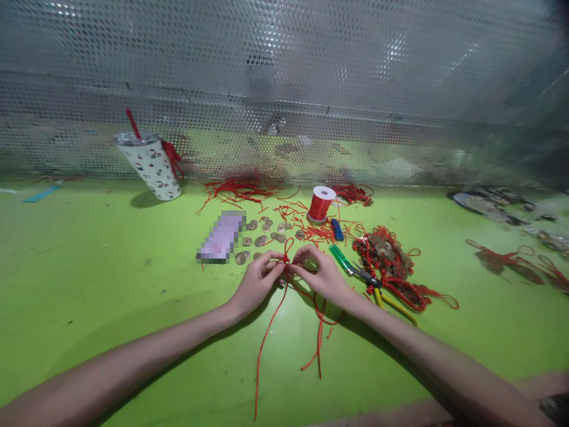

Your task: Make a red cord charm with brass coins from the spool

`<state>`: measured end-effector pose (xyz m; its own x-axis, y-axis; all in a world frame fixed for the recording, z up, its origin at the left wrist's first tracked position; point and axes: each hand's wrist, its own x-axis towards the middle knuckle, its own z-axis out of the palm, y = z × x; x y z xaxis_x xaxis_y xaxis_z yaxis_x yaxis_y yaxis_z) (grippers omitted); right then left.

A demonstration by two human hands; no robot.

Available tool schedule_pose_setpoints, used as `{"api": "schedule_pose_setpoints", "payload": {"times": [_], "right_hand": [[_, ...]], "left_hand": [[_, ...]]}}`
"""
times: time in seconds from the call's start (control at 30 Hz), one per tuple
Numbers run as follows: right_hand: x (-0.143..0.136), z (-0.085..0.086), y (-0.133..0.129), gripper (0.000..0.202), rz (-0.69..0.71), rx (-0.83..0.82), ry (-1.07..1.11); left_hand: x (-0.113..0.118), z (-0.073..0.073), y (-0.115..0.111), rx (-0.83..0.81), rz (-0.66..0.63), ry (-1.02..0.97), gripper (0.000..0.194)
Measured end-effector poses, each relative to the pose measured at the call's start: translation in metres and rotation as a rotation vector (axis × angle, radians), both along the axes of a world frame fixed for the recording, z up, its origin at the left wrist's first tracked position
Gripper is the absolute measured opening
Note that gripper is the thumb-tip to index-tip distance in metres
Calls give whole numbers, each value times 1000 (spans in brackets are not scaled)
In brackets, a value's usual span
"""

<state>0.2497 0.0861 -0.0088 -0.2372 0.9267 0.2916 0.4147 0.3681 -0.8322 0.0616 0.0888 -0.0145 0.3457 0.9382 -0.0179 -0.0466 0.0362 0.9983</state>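
Note:
A knotted red cord (285, 259) is held between both hands at the middle of the green table (169, 356). A small loop stands up above the knot, and long loose ends trail down toward the table's front. On the knot's left side my left hand (260, 279) pinches the cord between thumb and fingers. From the right, my right hand (322, 276) pinches it too, with its index finger bent. Just beyond the hands lie several brass coins (261, 241). The fingers partly hide the knot.
Behind the coins stands a red cord spool (319, 204) among cut cord bits. A blurred phone-like object (222, 236) lies left. Right are a green lighter (340, 259), a blue lighter (338, 229), pliers (393, 301) and a coin pile (384, 252). A patterned cup (153, 166) stands back left, before metal mesh (200, 89).

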Motion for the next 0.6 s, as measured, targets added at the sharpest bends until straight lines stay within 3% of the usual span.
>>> {"api": "schedule_pose_setpoints", "payload": {"times": [0.13, 0.27, 0.4, 0.6], "right_hand": [[3, -1, 2, 12, 29, 57, -78], [5, -2, 1, 7, 86, 200, -228], [6, -4, -1, 10, 82, 325, -247], [8, -5, -2, 10, 65, 349, -251]], "left_hand": [[0, 2, 0, 13, -11, -1, 23], [-1, 2, 0, -5, -17, 16, 22], [-2, 4, 1, -19, -11, 11, 23], [-1, 5, 2, -2, 13, -7, 23]]}}
